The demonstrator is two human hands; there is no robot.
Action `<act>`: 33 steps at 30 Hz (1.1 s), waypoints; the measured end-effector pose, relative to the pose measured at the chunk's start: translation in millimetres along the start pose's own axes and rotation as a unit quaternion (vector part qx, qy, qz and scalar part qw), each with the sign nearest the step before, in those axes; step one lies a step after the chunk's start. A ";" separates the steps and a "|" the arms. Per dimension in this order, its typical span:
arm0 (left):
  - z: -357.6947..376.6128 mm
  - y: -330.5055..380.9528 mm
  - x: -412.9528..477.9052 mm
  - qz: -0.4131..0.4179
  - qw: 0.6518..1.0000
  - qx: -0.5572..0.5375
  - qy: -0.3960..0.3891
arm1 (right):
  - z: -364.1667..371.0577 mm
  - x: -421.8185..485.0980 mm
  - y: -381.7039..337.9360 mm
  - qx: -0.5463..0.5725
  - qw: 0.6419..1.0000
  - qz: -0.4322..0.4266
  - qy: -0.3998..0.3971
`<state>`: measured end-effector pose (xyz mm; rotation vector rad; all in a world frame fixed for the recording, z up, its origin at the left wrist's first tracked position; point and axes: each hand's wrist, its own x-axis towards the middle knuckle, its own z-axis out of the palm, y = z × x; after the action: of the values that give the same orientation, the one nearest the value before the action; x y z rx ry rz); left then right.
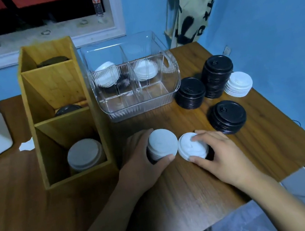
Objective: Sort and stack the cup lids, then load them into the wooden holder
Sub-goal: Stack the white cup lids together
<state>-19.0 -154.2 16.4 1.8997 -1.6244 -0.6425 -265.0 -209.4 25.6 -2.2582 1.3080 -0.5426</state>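
Gripping a white-topped stack (162, 143) in my left hand (141, 156) and a second stack (189, 147) in my right hand (219, 151), both near the holder (34, 113), I judge loading partly done: its three slots hold lids, while black stacks (227, 116) and a white pile (239, 83) wait nearby.

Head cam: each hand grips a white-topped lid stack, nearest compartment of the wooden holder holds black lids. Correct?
No: head view shows white lids in the wooden holder's nearest compartment, not black. Left hand grips left stack, right hand grips right stack, both white-topped.
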 end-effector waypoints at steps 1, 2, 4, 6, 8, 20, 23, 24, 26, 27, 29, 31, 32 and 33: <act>0.2 -0.8 0.3 -0.002 1.000 -0.003 -0.002 | -0.7 -0.3 -0.9 -0.005 1.000 -0.001 0.008; -0.1 -1.4 0.2 -0.002 1.000 -0.006 -0.004 | -2.0 -1.2 -2.1 -0.011 1.000 -0.001 0.021; -1.2 -2.0 0.3 0.001 1.000 -0.014 -0.008 | -5.3 -2.8 -5.8 -0.006 0.998 0.006 0.064; -3.6 -0.8 -0.8 0.004 1.000 -0.028 -0.010 | -8.0 -3.1 -11.7 0.007 0.995 0.011 0.103; -5.6 1.8 -2.3 0.004 0.999 -0.042 -0.016 | -8.7 -0.7 -18.6 0.020 0.992 0.018 0.123; -6.7 -0.7 -0.9 -0.013 0.997 -0.068 -0.015 | -13.7 27.4 -39.5 0.122 0.985 -0.040 0.116; -6.0 -1.5 0.3 -0.025 0.997 -0.073 -0.017 | 4.8 34.5 -47.8 0.109 0.988 -0.067 0.087; -6.4 -0.9 0.3 -0.033 0.996 -0.078 -0.019 | 9.4 36.3 -49.7 0.109 0.989 -0.063 0.075; -6.5 -0.6 0.6 -0.036 0.996 -0.078 -0.023 | 16.8 37.7 -51.9 0.103 0.992 -0.048 0.051; -6.9 -0.5 0.8 -0.034 0.996 -0.075 -0.025 | 20.1 38.0 -52.1 0.098 0.994 -0.042 0.038; -7.6 -0.8 0.8 -0.032 0.996 -0.073 -0.029 | 24.8 39.7 -52.2 0.095 0.995 -0.036 0.018; -7.5 -1.7 0.5 -0.033 0.997 -0.061 -0.031 | 27.3 42.4 -51.6 0.102 0.994 -0.041 0.007; -7.4 -2.0 -0.1 -0.032 0.998 -0.054 -0.032 | 28.4 43.4 -50.4 0.106 0.993 -0.045 0.003; -6.7 -2.4 -0.3 -0.030 0.998 -0.049 -0.031 | 29.4 44.3 -48.7 0.109 0.993 -0.047 -0.002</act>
<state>-12.7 -152.9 19.7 1.8806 -1.5497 -0.7991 -194.4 -221.3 34.3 -2.1453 1.0867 -0.6799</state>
